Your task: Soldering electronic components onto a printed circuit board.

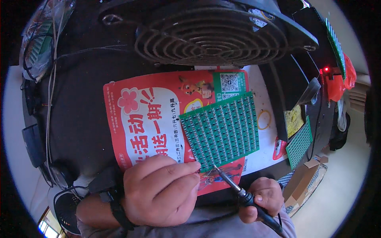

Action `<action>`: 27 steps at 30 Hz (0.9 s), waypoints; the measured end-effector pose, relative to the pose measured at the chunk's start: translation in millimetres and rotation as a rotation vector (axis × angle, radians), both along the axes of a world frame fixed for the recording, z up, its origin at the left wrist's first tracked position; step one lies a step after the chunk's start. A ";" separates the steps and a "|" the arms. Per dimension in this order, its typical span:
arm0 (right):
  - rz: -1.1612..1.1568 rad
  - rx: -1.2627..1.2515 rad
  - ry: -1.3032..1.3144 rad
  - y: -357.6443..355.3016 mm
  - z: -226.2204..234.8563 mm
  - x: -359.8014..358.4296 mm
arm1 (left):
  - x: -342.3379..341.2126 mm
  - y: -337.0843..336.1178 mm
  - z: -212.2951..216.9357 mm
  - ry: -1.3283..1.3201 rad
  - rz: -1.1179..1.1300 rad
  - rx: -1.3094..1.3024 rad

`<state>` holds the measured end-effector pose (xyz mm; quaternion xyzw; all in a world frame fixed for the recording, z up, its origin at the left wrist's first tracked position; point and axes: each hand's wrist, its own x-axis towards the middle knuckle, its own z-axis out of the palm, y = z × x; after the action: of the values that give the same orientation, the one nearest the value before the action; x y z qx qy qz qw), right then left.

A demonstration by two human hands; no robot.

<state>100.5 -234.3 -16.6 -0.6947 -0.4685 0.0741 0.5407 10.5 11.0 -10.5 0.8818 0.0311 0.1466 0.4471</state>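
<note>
Black fan (209, 51) looms beyond both grips. The left hand (160, 192) curls, fingertips at the near-left corner of the green circuit board (224, 133); whether they pinch it, I cannot tell. The right hand (266, 194) clasps the soldering iron (243, 195), its tip at the board's near edge, just right of the left fingertips. Best, I judge, to brace the board flat and keep those fingertips clear of the tip.

I sit at an electronics workshop bench (79, 113), marked by soldering iron (228, 181), green circuit boards (224, 131) and far-side fan (210, 44).
</note>
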 end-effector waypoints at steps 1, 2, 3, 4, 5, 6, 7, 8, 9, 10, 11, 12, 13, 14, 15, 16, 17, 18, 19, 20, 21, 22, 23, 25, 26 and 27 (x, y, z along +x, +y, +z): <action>-0.003 0.003 0.002 -1.1 -0.7 -0.1 | 0.1 0.1 0.1 0.003 -0.002 -0.002; 0.000 0.010 0.005 -1.8 -1.1 0.0 | 0.2 0.3 0.2 0.006 -0.004 -0.004; -0.002 0.014 0.007 -1.7 -1.3 0.1 | 0.2 0.4 0.3 0.009 -0.005 -0.004; -0.004 0.018 0.010 -1.6 -1.5 0.2 | 0.3 0.7 0.6 0.016 -0.009 -0.007; -0.013 0.019 0.012 -0.7 -1.2 0.2 | 0.5 1.0 1.0 0.022 -0.013 -0.010; -0.031 0.035 0.016 1.5 -1.7 -0.3 | 0.7 1.2 1.3 0.027 -0.018 -0.013; -0.049 0.052 0.021 3.6 -2.2 -1.0 | 1.0 1.3 1.8 0.024 -0.015 -0.008; -0.076 0.085 0.029 8.6 -4.3 -2.4 | 1.4 1.1 2.3 0.021 -0.011 -0.002; -0.112 0.115 0.050 9.5 -7.1 -3.4 | 1.6 0.8 2.6 0.020 -0.007 0.004; -0.148 0.146 0.071 10.3 -10.0 -4.2 | 1.6 0.4 2.3 0.018 -0.002 0.005; -0.193 0.173 0.102 8.8 -14.3 -5.5 | 1.6 -0.2 1.9 0.017 0.003 0.007; -0.225 0.182 0.118 9.5 -14.7 -5.9 | 1.3 -0.3 1.8 0.013 0.008 0.006; -0.257 0.192 0.134 10.1 -15.3 -6.3 | 1.1 0.0 1.9 0.015 0.004 -0.003; -0.275 0.186 0.138 13.0 -15.0 -5.9 | 0.8 0.7 2.0 0.018 0.000 -0.013; -0.274 0.171 0.143 13.1 -14.8 -5.5 | 0.6 1.1 1.7 0.022 -0.003 -0.021; -0.273 0.156 0.149 13.2 -14.7 -5.1 | 0.7 1.3 1.8 0.023 -0.004 -0.018; -0.272 0.141 0.155 13.3 -14.6 -4.7 | 0.9 1.5 2.0 0.024 -0.005 -0.015; -0.278 0.135 0.158 14.4 -13.3 -4.6 | 1.5 1.5 2.3 0.022 -0.009 -0.016; -0.281 0.132 0.159 15.0 -12.7 -4.6 | 1.5 1.1 2.1 0.022 -0.003 -0.008; -0.283 0.129 0.161 15.7 -12.1 -4.4 | 1.2 0.5 1.6 0.022 0.003 -0.001; -0.281 0.130 0.162 16.1 -12.5 -4.5 | 0.7 0.0 1.3 0.024 0.010 0.007; -0.277 0.130 0.159 16.4 -12.6 -4.3 | 0.9 -0.1 1.4 0.024 0.010 0.007; -0.273 0.128 0.156 16.9 -12.4 -4.1 | 1.2 -0.3 1.5 0.023 0.010 0.007; -0.261 0.124 0.140 17.8 -12.2 -3.4 | 1.2 -0.9 1.5 0.021 0.014 0.015; -0.254 0.121 0.131 18.0 -12.1 -3.1 | 0.9 -1.5 1.4 0.020 0.016 0.024; -0.243 0.123 0.126 18.2 -13.3 -2.8 | 0.4 -1.9 1.0 0.023 0.020 0.035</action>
<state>97.7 -216.1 -30.0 -0.7058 -0.3498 0.0226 0.6155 10.9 9.0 -9.5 0.8907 0.0426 0.1417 0.4299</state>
